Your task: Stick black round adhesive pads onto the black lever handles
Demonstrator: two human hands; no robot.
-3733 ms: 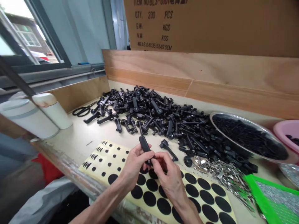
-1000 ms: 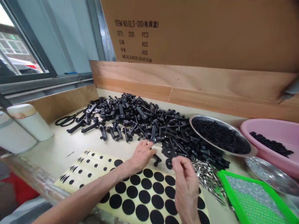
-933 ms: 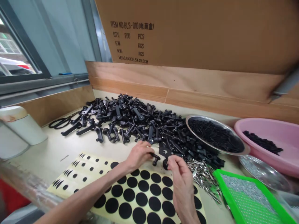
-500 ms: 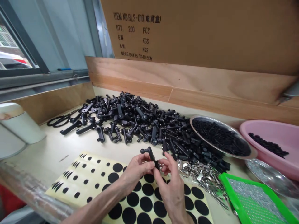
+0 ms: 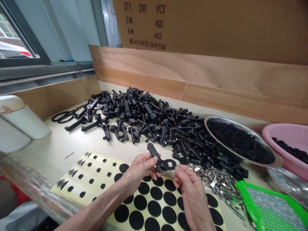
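My left hand (image 5: 141, 168) grips a black plastic bracket arm (image 5: 154, 153) between thumb and fingers, holding it tilted over the sticker sheet. My right hand (image 5: 191, 184) pinches the edge of a black round sticker (image 5: 165, 164), which has a pale spot in its middle. This sticker lies at the near end of the arm; I cannot tell whether it is stuck to it. Beneath both hands spreads a pale yellow sheet (image 5: 79, 189) with rows of black discs and smaller black dots.
A large heap of black bracket parts (image 5: 144, 115) lies behind the hands. To the right are small metal pieces (image 5: 221, 183), a green tray (image 5: 243, 189), a steel bowl (image 5: 276, 160) of black parts and a pink basin (image 5: 276, 128). Scissors (image 5: 64, 117) rest at the left.
My right hand has moved right, away from my left, and the round sticker now shows between them. The bracket arm has been turned. The view has tilted down slightly.
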